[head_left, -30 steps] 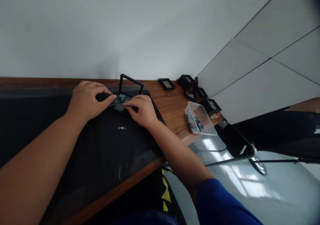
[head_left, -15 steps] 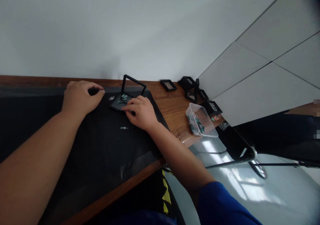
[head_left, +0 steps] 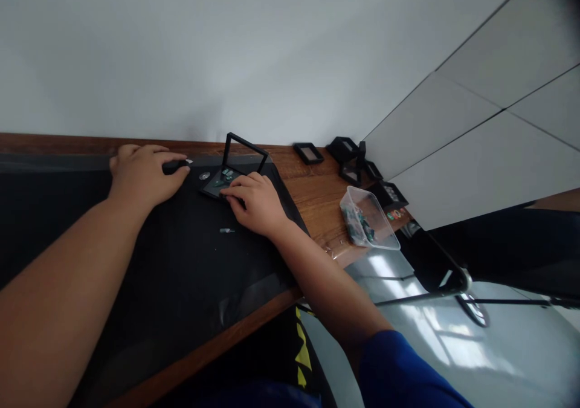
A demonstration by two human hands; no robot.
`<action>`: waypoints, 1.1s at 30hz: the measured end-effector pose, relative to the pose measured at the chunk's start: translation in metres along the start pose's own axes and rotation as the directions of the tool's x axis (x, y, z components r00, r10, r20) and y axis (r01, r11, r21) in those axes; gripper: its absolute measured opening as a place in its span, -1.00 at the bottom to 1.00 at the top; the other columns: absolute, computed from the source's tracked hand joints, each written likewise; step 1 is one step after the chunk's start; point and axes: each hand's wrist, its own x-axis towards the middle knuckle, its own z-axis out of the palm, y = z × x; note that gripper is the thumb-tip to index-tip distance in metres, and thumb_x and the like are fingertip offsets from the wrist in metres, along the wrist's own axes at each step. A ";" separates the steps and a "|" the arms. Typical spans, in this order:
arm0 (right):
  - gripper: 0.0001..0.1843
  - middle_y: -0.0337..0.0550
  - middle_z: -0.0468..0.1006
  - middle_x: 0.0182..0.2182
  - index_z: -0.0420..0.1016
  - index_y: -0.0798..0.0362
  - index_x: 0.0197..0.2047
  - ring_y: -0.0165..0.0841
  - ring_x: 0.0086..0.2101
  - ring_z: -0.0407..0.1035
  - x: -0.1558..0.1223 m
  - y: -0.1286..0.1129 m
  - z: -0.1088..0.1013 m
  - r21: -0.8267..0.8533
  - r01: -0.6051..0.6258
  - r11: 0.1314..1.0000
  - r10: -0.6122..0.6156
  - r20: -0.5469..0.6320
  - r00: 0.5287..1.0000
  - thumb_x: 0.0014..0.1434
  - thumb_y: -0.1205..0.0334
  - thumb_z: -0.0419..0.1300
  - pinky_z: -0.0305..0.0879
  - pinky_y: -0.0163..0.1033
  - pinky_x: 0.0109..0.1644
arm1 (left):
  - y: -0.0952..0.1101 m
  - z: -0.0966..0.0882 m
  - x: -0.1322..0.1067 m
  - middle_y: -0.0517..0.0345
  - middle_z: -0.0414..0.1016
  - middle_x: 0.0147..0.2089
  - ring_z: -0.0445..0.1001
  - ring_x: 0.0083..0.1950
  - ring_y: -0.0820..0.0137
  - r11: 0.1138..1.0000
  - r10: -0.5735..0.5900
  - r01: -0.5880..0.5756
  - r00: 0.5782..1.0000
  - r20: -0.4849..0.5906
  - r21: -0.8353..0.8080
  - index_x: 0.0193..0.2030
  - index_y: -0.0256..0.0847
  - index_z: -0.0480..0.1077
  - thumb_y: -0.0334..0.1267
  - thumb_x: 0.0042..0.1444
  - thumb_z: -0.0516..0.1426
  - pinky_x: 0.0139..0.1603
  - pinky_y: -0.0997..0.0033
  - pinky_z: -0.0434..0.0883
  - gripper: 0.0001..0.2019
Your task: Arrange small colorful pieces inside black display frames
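My left hand (head_left: 144, 177) rests on the black mat (head_left: 172, 281) with thumb and index finger apart. Just past those fingertips lies a small white piece (head_left: 189, 161). To its right is a small clear round disc (head_left: 205, 176). My right hand (head_left: 257, 204) is at the near edge of a folding black display frame (head_left: 247, 144), whose one half stands up while the other lies flat. Its fingertips are pressed together over the flat half; what they hold, if anything, is hidden. Several small green pieces (head_left: 227, 173) lie on that flat panel.
A small pale piece (head_left: 226, 231) lies on the mat nearer me. To the right, a clear plastic box (head_left: 369, 217) of green pieces sits by the table edge. Several black frames (head_left: 309, 153) lie along the wall. A person's dark clothing (head_left: 507, 245) shows at far right.
My left thumb and index finger have parted, and the white piece now shows beside them. My right hand stays at the frame, its fingertips barely shifted. The view has moved slightly.
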 end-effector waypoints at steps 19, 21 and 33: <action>-0.74 -0.09 0.82 0.17 0.83 -0.08 0.18 -0.10 0.16 0.50 -0.005 0.000 0.000 0.037 -0.007 0.999 0.009 -0.057 0.998 0.59 0.22 0.29 0.31 0.04 0.21 | 0.029 -0.002 -0.006 -0.09 0.63 0.45 0.28 0.57 -0.23 0.998 -0.061 0.064 0.991 -0.120 0.018 0.26 0.01 0.75 0.27 0.46 0.12 0.58 -0.41 0.26 -0.44; -0.74 -0.09 0.82 0.17 0.83 -0.07 0.17 -0.10 0.16 0.50 -0.007 0.001 0.000 0.053 -0.004 0.999 0.008 -0.060 0.998 0.59 0.21 0.31 0.32 0.04 0.22 | 0.030 -0.003 -0.005 -0.05 0.62 0.48 0.28 0.59 -0.21 1.000 -0.022 0.022 0.994 -0.103 0.001 0.23 0.03 0.77 0.25 0.45 0.15 0.61 -0.35 0.23 -0.47; -0.69 -0.01 0.76 0.11 0.84 -0.07 0.23 -0.09 0.10 0.47 -0.015 0.004 -0.002 0.045 -0.037 0.998 0.039 -0.041 0.998 0.58 0.12 0.32 0.32 0.04 0.20 | 0.028 -0.001 -0.002 0.07 0.56 0.57 0.23 0.66 -0.22 0.996 0.058 -0.056 0.998 0.020 -0.066 0.04 0.05 0.83 0.17 0.43 0.23 0.67 -0.38 0.11 -0.61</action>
